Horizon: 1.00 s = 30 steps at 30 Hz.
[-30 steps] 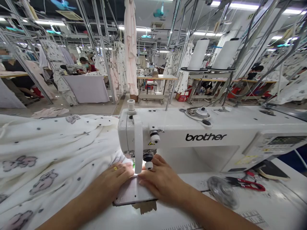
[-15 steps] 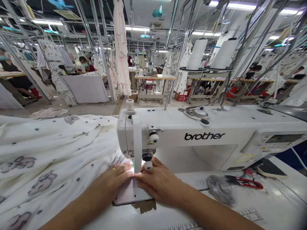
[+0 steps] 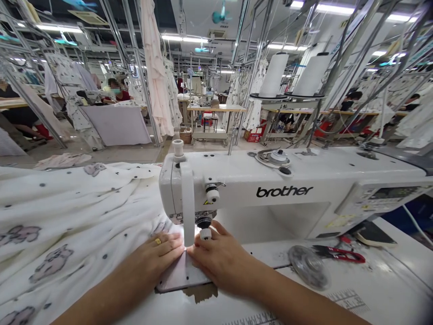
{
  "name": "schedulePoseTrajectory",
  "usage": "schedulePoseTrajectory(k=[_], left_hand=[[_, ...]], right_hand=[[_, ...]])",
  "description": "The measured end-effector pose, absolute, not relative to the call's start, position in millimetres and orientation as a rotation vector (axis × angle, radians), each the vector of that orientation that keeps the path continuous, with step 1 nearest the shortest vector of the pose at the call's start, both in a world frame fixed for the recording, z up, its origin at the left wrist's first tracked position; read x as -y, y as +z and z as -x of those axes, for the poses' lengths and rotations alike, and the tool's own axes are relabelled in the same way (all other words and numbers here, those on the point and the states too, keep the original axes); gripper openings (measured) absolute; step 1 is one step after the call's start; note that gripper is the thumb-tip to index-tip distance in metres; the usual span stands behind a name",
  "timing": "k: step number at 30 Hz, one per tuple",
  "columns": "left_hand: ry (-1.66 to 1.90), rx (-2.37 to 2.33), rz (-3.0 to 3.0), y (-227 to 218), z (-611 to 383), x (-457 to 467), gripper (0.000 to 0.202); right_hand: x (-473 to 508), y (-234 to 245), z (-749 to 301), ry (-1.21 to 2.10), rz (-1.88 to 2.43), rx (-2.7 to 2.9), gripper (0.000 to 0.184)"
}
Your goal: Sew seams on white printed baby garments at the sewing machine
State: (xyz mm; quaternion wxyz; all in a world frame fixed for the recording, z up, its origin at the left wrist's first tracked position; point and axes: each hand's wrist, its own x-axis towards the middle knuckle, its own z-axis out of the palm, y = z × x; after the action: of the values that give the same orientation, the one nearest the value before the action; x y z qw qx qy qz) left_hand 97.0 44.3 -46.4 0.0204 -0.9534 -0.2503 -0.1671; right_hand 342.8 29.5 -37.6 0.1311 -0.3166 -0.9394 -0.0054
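The left hand (image 3: 154, 257) lies palm down on a white fabric (image 3: 71, 216), its grip flat and open, fingers together and pressing the cloth, with a gold ring (image 3: 157, 241) on one finger. The fabric is printed with dark dots and grey-pink animal shapes. It spreads in soft folds to the left of a white Brother sewing machine (image 3: 284, 189) and runs in under the machine head.

The right hand (image 3: 219, 259) sits just beside the left, also open and flat, with nothing clasped. Its fingertips (image 3: 199, 243) rest close to the presser foot (image 3: 192, 228), and a pale flat plate (image 3: 177, 275) lies beneath and between the hands.

To the right on the desk (image 3: 382, 280) lie red-handled thread snips (image 3: 338, 255) and a round clear disc (image 3: 307, 266). Two white thread cones (image 3: 274, 74) stand on a rack above the machine. Farther off, a co-worker (image 3: 115, 92) sits at a desk among hanging garments (image 3: 155, 67).
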Motion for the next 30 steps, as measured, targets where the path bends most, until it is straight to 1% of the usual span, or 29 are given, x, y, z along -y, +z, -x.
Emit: schedulePoseTrajectory(k=[4,9,16,26,30], left_hand=[[-0.491,0.823,2.922,-50.6,-98.9,-44.8,0.053],[-0.476,0.904,2.877,-54.8,-102.0,-49.4,0.050],[-0.454,1.018,2.930,-53.4,-105.0,-54.2,0.050],[-0.468,1.098,2.992,-54.2,-105.4,-57.6,0.055],[-0.461,1.088,3.003,-51.2,-106.7,-57.7,0.055]], right_hand=[[-28.5,-35.5,-340.2,-0.114,0.991,2.724,0.009],[-29.3,-32.2,-339.7,-0.044,1.130,2.691,0.018],[-29.7,-37.8,-344.2,0.107,1.189,2.628,0.020],[-30.0,-37.7,-342.7,0.118,1.220,2.611,0.026],[-31.0,-38.6,-342.3,0.130,1.208,2.596,0.025]])
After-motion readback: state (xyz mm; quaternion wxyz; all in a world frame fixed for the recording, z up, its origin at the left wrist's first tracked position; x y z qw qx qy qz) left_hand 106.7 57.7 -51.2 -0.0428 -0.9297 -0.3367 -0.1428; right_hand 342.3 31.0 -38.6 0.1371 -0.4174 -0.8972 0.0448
